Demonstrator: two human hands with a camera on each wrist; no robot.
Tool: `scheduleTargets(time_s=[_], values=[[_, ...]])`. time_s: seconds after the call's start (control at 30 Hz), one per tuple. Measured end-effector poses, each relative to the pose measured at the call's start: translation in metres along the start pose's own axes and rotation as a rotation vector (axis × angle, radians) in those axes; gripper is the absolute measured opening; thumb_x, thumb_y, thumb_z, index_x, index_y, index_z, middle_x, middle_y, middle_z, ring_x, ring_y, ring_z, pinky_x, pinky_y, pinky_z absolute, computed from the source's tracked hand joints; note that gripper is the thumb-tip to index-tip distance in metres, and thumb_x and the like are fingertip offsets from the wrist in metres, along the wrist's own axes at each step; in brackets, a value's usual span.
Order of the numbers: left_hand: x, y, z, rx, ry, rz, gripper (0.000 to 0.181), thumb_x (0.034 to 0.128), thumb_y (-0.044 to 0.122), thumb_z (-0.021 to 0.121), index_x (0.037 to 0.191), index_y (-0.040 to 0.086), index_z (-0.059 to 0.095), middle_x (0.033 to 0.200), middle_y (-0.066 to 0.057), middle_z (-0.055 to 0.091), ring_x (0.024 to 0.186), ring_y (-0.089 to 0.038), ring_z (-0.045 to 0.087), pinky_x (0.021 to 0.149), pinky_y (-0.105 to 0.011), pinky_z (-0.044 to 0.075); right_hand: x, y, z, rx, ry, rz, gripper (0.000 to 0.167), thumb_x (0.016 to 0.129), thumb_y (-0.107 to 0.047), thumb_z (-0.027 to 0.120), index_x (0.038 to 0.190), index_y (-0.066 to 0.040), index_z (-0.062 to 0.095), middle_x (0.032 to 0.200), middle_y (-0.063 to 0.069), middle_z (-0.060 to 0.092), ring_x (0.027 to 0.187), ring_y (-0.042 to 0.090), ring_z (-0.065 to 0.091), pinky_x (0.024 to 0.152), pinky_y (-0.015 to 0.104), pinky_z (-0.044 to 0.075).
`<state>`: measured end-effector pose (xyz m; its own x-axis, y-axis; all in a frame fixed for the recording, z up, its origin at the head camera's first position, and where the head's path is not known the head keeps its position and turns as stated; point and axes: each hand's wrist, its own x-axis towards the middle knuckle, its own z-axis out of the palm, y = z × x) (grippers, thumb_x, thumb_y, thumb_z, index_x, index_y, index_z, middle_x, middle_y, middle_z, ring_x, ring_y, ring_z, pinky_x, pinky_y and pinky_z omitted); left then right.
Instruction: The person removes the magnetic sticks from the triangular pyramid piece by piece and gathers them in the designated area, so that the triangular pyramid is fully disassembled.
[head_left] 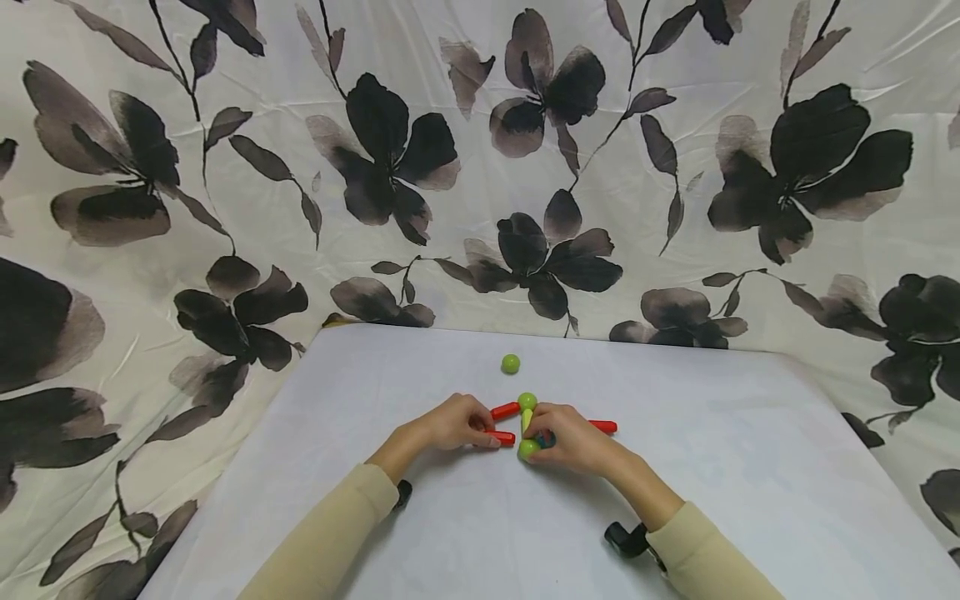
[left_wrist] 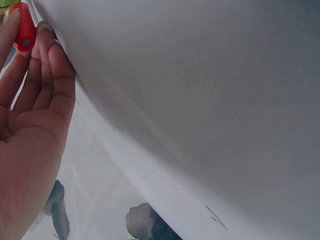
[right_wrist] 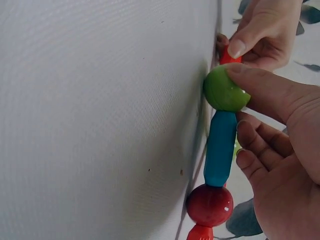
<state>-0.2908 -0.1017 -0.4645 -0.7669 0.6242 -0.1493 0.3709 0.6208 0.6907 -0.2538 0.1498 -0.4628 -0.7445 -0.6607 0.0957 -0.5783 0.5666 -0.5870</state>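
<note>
My left hand (head_left: 453, 423) pinches a short red rod (left_wrist: 25, 30) between thumb and fingers, its tip pointing at a green ball (right_wrist: 220, 90). That ball is pinched by my right hand (head_left: 573, 442). From the ball a blue rod (right_wrist: 220, 150) runs to a dark red ball (right_wrist: 210, 205), which has another red rod (right_wrist: 201, 233) beyond it. A yellow-green rod (head_left: 527, 419) lies between the held ball and a farther green ball (head_left: 527, 401). At that farther ball lies a second red rod (head_left: 506, 411). Whether the held rod touches the held ball, I cannot tell.
A loose green ball (head_left: 511, 363) lies farther back on the white-covered table (head_left: 712, 425). Behind the table hangs a flower-printed cloth (head_left: 465, 225). Part of a red rod (head_left: 603, 427) sticks out to the right of my right hand.
</note>
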Motion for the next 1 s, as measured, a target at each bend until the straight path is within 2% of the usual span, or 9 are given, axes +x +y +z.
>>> scheduleTargets(time_s=[0.33,0.67,0.87,1.0], values=[[-0.004,-0.004,-0.002,0.025,-0.012,-0.006,0.012,0.0905,0.023,0.081,0.093,0.013,0.076,0.075,0.006,0.062,0.072,-0.009,0.053,0.068,-0.024,0.045,0.0,0.0,0.0,0.005,-0.003,0.004,0.02,0.085,-0.011,0.084,0.104,-0.008,0.078,0.101,-0.002,0.064,0.094,0.016,0.06,0.087,0.033,0.054],[-0.014,-0.007,-0.012,0.003,0.01,0.007,0.008,0.092,0.02,0.079,0.095,0.012,0.076,0.077,0.005,0.067,0.07,-0.01,0.058,0.068,-0.026,0.048,-0.001,-0.002,0.001,0.005,-0.002,0.006,0.019,0.085,-0.01,0.084,0.103,-0.008,0.078,0.099,-0.003,0.063,0.089,0.017,0.058,0.08,0.03,0.052],[-0.025,-0.019,-0.023,0.019,0.07,-0.022,0.009,0.0937,0.017,0.076,0.095,0.009,0.076,0.079,-0.002,0.069,0.069,-0.012,0.059,0.066,-0.026,0.05,-0.001,-0.002,0.001,0.002,-0.005,0.009,0.019,0.085,-0.01,0.084,0.103,-0.007,0.077,0.099,-0.002,0.063,0.089,0.018,0.058,0.08,0.03,0.051],[-0.032,-0.031,-0.035,0.049,0.147,-0.079,0.012,0.0946,0.018,0.075,0.097,0.006,0.075,0.08,-0.001,0.068,0.071,-0.014,0.058,0.068,-0.029,0.05,-0.002,-0.003,0.0,0.006,-0.005,0.013,0.019,0.085,-0.009,0.084,0.103,-0.007,0.077,0.098,-0.003,0.063,0.088,0.019,0.058,0.079,0.03,0.052]])
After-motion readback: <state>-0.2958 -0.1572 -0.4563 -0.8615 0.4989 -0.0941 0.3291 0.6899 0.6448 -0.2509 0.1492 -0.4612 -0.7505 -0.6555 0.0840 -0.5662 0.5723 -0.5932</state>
